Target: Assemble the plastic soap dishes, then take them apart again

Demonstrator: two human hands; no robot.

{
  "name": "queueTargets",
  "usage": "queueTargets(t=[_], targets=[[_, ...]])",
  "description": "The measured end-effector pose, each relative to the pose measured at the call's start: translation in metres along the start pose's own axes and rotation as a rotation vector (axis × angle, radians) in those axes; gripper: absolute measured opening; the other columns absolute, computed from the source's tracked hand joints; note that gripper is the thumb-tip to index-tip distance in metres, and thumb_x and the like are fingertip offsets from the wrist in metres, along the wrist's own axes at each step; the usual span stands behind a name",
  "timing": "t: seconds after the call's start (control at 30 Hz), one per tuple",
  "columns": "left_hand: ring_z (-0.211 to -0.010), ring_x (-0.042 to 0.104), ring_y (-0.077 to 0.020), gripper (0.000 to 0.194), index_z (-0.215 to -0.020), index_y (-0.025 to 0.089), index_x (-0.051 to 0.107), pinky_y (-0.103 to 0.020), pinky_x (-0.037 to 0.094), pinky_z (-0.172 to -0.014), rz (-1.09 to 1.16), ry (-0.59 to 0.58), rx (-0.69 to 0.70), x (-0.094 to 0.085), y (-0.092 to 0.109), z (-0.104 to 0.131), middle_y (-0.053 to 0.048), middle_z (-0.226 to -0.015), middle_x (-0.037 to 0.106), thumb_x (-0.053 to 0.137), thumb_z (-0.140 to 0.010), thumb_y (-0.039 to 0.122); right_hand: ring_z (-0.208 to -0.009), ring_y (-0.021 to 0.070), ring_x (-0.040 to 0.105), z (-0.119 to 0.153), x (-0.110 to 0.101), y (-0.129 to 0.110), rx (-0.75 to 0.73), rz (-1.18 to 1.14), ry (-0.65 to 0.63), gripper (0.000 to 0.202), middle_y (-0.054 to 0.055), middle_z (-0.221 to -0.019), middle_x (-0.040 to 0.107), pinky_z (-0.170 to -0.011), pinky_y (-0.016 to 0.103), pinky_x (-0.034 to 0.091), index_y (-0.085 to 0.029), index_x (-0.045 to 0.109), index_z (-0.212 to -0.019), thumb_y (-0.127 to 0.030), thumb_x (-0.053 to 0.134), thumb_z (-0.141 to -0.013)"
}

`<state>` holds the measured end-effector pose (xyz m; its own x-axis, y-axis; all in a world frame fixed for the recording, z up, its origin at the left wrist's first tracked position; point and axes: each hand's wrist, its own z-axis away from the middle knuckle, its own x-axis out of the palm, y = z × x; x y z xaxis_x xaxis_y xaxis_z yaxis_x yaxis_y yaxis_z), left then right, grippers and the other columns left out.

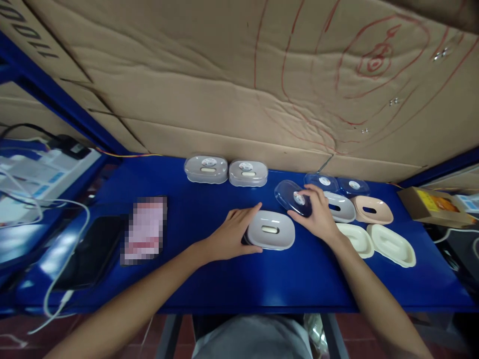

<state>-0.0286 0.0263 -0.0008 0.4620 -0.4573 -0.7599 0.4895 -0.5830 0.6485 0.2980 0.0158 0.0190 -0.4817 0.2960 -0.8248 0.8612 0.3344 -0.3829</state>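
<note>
My left hand (229,235) is wrapped round the left end of a grey oval soap dish (280,238) that sits on the blue table. The dish has a slot in its middle, with a cream part showing through it. Between the thumb and fingers of my right hand (320,214) is a clear lid (287,195) with a round sticker, tilted just above and to the right of the dish. Behind them stand two grey soap dishes with clear lids on, a left one (194,170) and a right one (258,174).
To the right lie two more clear lids (352,186), a grey insert (346,212), a peach insert (379,215) and two cream trays (392,244). A small cardboard box (419,209) is at the right edge. A blurred-out pink item (145,229) and cables (88,219) are left. Cardboard (209,99) walls the back.
</note>
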Motion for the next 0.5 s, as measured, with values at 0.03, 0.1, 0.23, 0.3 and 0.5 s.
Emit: queueTargets(t=[0.03,0.1,0.23,0.3,0.5], targets=[[-0.154,0.044,-0.0423,0.133,-0.177,0.028,-0.001,-0.059,0.031,-0.126,0.014,0.009,-0.019,0.001,-0.002,-0.001,-0.021,-0.171,0.043,0.088,-0.085,0.061,-0.147,0.0409,0.052,0.003,-0.006,-0.005,-0.012,-0.045,-0.001,0.057,0.019,-0.151,0.053,-0.116,0.064,0.046,-0.026,0.056,-0.136,-0.058,0.076,-0.093],[-0.155,0.043,-0.0431,0.142,-0.176,0.028,-0.007,-0.061,0.031,-0.126,0.037,0.034,-0.061,0.004,-0.005,-0.003,-0.022,-0.169,0.044,0.092,-0.080,0.060,-0.148,0.0392,0.052,0.008,-0.016,-0.018,-0.074,-0.117,-0.052,0.056,0.018,-0.155,0.050,-0.118,0.063,0.046,-0.028,0.055,-0.138,-0.054,0.078,-0.094],[-0.156,0.042,-0.0428,0.151,-0.175,0.032,-0.014,-0.062,0.029,-0.127,0.070,0.056,-0.104,0.005,-0.008,-0.005,-0.018,-0.168,0.048,0.096,-0.075,0.059,-0.147,0.0407,0.053,0.018,-0.017,-0.039,-0.220,-0.109,-0.202,0.054,0.017,-0.159,0.051,-0.118,0.063,0.047,-0.030,0.058,-0.140,-0.046,0.080,-0.093],[-0.157,0.041,-0.0431,0.149,-0.176,0.031,-0.009,-0.061,0.029,-0.127,0.058,0.043,-0.116,0.004,-0.007,-0.005,-0.018,-0.170,0.046,0.097,-0.074,0.060,-0.147,0.0412,0.052,0.021,-0.010,-0.046,-0.264,-0.096,-0.239,0.054,0.017,-0.158,0.053,-0.117,0.064,0.048,-0.029,0.058,-0.141,-0.045,0.079,-0.094],[-0.153,0.046,-0.0441,0.138,-0.176,0.028,0.009,-0.059,0.032,-0.124,-0.024,0.050,-0.102,0.006,-0.005,-0.003,-0.020,-0.169,0.047,0.097,-0.074,0.058,-0.149,0.0394,0.051,0.025,0.007,-0.053,-0.334,-0.152,-0.290,0.059,0.018,-0.157,0.055,-0.119,0.063,0.049,-0.027,0.055,-0.146,-0.045,0.078,-0.096]])
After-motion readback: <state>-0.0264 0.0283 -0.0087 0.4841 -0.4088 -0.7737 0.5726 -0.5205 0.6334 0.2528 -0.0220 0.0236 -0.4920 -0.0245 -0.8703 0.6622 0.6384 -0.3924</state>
